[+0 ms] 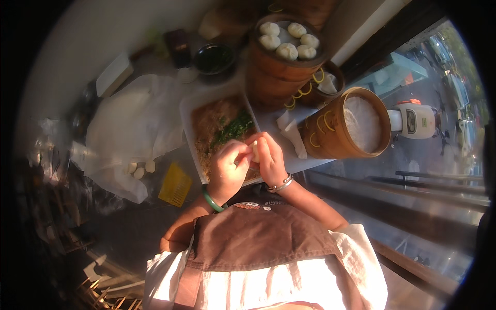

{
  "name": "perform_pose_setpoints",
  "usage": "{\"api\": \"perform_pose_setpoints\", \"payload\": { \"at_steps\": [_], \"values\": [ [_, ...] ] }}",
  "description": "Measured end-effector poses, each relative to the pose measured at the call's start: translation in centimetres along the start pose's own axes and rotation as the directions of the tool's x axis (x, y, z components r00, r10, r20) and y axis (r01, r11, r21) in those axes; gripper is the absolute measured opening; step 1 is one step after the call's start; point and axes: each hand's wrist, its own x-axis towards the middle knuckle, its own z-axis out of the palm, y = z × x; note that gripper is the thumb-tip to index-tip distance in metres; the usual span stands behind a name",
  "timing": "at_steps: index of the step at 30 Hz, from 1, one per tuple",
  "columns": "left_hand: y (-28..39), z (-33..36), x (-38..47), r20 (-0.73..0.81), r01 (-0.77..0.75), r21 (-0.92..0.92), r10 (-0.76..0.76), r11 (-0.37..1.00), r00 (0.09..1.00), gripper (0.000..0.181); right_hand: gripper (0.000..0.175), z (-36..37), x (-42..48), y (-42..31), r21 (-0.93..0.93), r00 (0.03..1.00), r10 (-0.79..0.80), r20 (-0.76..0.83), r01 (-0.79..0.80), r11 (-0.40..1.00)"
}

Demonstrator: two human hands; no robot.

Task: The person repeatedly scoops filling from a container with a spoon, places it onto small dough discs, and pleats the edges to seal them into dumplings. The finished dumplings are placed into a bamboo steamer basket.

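Over a white tray (197, 162) of filling, both my hands meet around a small piece of pale dough (254, 152), perhaps a bun. My left hand (231, 164), with a green bangle at the wrist, pinches its near side between thumb and fingers. Cupped around the other side is my right hand (270, 157), which wears silver bracelets. Fingers hide most of the dough, so its shape is hard to tell. Minced meat (207, 128) fills the tray below, and chopped green onions (234, 130) lie heaped on it.
Stacked bamboo steamers (271, 77) with several pleated buns (287, 51) stand behind. A cloth-lined steamer (329, 128) is at the right. Left are a white cloth (128, 112), several dough rounds (139, 170) and a yellow card (175, 185). A dark bowl (214, 59) sits at the back.
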Motion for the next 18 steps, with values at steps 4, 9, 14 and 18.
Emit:
{"api": "perform_pose_setpoints", "payload": {
  "at_steps": [4,9,14,18],
  "values": [
    [2.4,-1.8,3.5,0.105,-0.189,0.181,0.172,0.965,0.98,0.017,0.037,-1.5,0.4,-0.3,0.277,0.98,0.192,0.049,-0.198,0.94],
    [5.3,-4.3,11.9,0.082,-0.409,0.384,0.41,0.828,0.908,0.016,0.036,-3.7,0.1,-0.4,0.228,0.972,0.232,0.022,-0.231,0.946],
    [7.6,-3.8,21.2,0.211,-0.55,0.41,0.511,0.727,0.833,0.007,0.032,-3.7,-1.4,-0.2,0.253,0.949,0.307,0.066,-0.313,0.915],
    [7.2,-1.4,26.4,0.392,-0.612,0.46,0.471,0.644,0.79,0.005,0.031,-4.6,-1.5,-0.2,0.225,0.937,0.343,0.067,-0.349,0.91]
  ]
}}
